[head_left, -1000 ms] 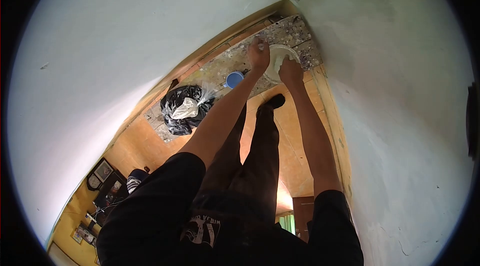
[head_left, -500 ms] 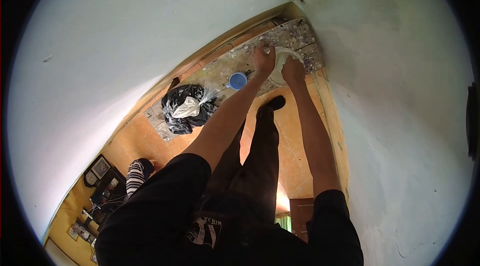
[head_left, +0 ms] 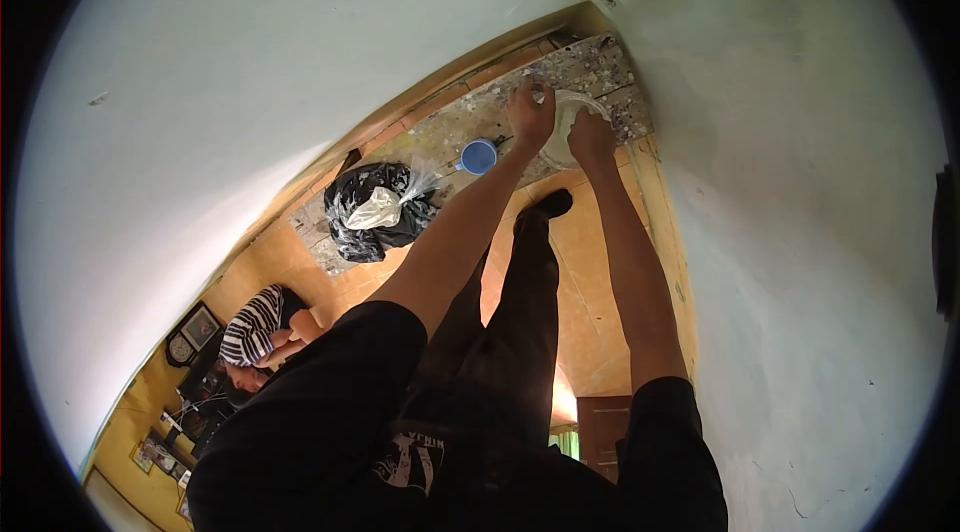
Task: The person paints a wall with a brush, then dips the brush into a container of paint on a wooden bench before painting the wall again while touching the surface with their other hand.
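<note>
A round, pale, see-through tub stands on a paint-spattered plank. My left hand is at the tub's left side, fingers curled at its rim. My right hand reaches over the tub's right side with its fingers closed; what they grip is hidden inside. Left of my hands stands a blue mug with its handle to the left. Farther left, a tied clear plastic bag with white contents lies on a black plastic bag smeared with white.
Pale walls meet in a corner behind the plank. My foot in a black shoe is on the orange tiled floor. At lower left, a person in a striped top bends near a dark stand with cables.
The person at lower left has come further into view, bending down. My hands stay at the tub, with the right one shifted slightly.
</note>
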The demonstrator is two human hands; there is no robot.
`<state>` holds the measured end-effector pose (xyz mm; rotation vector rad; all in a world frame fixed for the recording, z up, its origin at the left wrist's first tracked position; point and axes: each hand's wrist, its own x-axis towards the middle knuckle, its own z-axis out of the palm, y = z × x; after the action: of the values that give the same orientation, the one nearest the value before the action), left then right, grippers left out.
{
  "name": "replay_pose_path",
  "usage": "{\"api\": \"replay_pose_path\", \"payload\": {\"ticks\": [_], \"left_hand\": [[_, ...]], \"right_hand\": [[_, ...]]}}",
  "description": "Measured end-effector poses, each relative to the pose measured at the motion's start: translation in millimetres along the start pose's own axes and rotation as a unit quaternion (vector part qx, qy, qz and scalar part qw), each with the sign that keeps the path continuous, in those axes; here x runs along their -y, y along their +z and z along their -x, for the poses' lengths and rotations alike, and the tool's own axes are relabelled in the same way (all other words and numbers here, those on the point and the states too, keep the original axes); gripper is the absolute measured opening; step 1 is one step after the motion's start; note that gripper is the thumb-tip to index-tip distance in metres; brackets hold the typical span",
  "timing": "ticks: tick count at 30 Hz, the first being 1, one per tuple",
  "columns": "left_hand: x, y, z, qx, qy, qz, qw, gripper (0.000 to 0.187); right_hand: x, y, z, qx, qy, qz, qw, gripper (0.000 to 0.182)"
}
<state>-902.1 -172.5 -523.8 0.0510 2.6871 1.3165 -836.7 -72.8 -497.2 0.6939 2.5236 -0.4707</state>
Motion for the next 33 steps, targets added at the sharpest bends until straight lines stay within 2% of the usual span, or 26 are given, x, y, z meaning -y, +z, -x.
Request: {"api": "replay_pose_path", "payload": {"ticks": [7, 10, 33], "left_hand": [[1.2, 2.2, -0.8, -0.02, 0.009, -0.005, 1.0, 0.022], [1.8, -0.3, -1.0, 0.016, -0.014, -0.008, 1.0, 0.023], [0.6, -1.0, 3.0, 0.009, -0.001, -0.004, 1.0, 0.025]], "right_hand": [[2.0, -5.0, 3.2, -0.007, 0.007, -0.014, 1.0, 0.022], [-2.0, -1.3, 0.0, -0.003, 0.021, -0.026, 0.999, 0.022], [-1.9, 4.9, 5.6, -0.002, 0.016, -0.037, 0.999, 0.024]]}}
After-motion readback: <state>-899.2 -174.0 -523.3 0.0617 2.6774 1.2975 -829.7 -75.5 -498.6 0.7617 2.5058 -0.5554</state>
